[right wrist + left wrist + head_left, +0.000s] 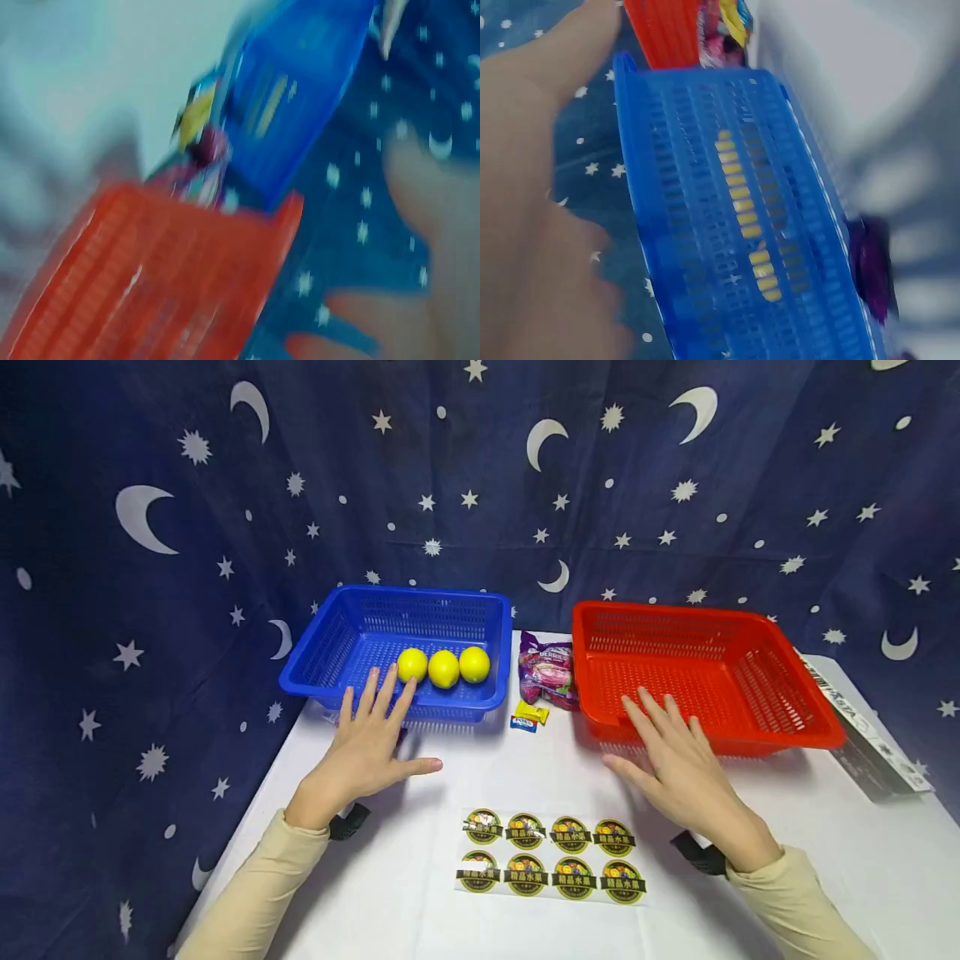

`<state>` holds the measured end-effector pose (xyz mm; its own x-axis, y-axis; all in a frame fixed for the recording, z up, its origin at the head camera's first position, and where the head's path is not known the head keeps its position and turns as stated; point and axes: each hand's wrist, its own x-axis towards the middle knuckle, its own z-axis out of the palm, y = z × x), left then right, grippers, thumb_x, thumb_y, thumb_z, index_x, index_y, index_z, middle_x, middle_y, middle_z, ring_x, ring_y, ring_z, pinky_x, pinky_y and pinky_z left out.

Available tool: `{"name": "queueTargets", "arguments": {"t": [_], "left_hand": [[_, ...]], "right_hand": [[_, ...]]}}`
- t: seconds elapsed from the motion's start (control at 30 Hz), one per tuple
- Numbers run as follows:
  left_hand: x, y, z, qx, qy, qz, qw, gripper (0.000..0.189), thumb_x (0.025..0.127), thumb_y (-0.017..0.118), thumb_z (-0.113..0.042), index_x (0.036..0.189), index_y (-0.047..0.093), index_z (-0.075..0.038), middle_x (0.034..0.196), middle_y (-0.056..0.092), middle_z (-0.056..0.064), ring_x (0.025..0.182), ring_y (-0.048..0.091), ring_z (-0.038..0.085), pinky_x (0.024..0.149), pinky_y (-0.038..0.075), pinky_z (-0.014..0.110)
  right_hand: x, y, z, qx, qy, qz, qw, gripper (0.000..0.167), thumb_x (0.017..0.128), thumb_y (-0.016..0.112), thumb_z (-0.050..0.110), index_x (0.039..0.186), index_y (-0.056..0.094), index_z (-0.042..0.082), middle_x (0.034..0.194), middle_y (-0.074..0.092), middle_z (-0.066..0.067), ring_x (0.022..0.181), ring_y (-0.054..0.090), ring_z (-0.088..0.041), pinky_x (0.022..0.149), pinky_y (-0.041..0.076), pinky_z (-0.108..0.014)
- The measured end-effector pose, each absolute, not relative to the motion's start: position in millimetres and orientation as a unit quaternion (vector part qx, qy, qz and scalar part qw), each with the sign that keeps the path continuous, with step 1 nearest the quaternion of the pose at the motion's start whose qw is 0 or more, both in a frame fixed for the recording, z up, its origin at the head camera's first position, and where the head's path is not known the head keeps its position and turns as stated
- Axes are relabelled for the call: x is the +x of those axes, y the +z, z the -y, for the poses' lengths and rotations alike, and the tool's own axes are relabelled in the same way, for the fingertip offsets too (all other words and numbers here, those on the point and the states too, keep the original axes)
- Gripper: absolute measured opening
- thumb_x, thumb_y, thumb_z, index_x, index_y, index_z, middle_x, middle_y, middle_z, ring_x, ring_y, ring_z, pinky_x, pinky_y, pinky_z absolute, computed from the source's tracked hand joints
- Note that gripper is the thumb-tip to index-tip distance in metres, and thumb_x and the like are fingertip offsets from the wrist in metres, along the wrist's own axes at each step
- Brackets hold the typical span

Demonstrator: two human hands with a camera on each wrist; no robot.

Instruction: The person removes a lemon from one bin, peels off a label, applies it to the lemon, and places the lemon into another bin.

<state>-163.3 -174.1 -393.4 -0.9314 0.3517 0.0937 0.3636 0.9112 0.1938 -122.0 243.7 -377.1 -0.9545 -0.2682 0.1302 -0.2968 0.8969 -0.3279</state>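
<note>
In the head view my left hand (366, 743), fingers spread and holding nothing, is over the near side of the blue basket (330, 693). Three yellow lemons (443, 669) lie in a row inside that basket, close to the fingertips. My right hand (678, 764) is also spread, palm down, over the near edge of the red basket (772, 746), whose visible floor is bare. Between the hands, nearer to me, lies a clear sheet of round fruit stickers (551, 856). Both wrist views show the basket sides, with the hands blurred.
A purple berries bag (547, 670) sits between the baskets, with a yellow packet (532, 712) and a blue packet (523, 724) before it. Right of the red basket lies a long printed box (873, 743). Something purple (871, 266) shows beside the blue basket. A starry curtain (480, 543) hangs behind.
</note>
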Motion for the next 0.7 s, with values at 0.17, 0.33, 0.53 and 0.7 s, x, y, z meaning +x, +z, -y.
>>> {"name": "queueTargets", "arguments": {"t": [0.17, 0.33, 0.53, 0.7], "left_hand": [[-189, -373, 199, -0.256, -0.161, 0.950, 0.084, 0.092, 0.091, 0.069, -0.060, 0.162, 0.032, -0.015, 0.171, 0.026, 0.011, 0.158, 0.022, 0.040, 0.120, 0.021, 0.069], [-237, -334, 220, -0.287, -0.173, 0.939, 0.074, 0.066, 0.095, 0.072, -0.042, 0.152, 0.051, -0.016, 0.153, 0.056, 0.011, 0.142, 0.049, 0.037, 0.114, 0.038, 0.063], [-294, -316, 226, -0.270, -0.134, 0.953, 0.005, 0.062, 0.094, 0.073, -0.044, 0.149, 0.055, -0.023, 0.145, 0.063, 0.008, 0.114, 0.065, 0.036, 0.101, 0.052, 0.052], [-328, -326, 224, -0.252, -0.103, 0.957, -0.096, 0.070, 0.092, 0.075, -0.046, 0.153, 0.049, -0.025, 0.155, 0.054, 0.008, 0.138, 0.055, 0.035, 0.112, 0.045, 0.057]], "right_hand": [[-149, -375, -195, 0.199, 0.213, 0.948, 0.125, 0.068, 0.095, 0.070, 0.044, 0.153, 0.049, 0.015, 0.160, 0.045, -0.016, 0.152, 0.037, -0.041, 0.116, 0.035, -0.065], [-188, -376, -146, 0.255, 0.217, 0.934, 0.121, 0.058, 0.098, 0.067, 0.042, 0.148, 0.056, 0.013, 0.156, 0.050, -0.019, 0.145, 0.048, -0.039, 0.110, 0.045, -0.060], [-219, -382, -111, 0.253, 0.211, 0.939, 0.099, 0.056, 0.102, 0.058, 0.048, 0.144, 0.059, 0.012, 0.154, 0.051, -0.022, 0.143, 0.050, -0.039, 0.109, 0.046, -0.062], [-222, -391, -98, 0.244, 0.212, 0.941, 0.097, 0.050, 0.102, 0.059, 0.046, 0.136, 0.066, 0.010, 0.152, 0.051, -0.022, 0.141, 0.051, -0.039, 0.108, 0.047, -0.058]]}}
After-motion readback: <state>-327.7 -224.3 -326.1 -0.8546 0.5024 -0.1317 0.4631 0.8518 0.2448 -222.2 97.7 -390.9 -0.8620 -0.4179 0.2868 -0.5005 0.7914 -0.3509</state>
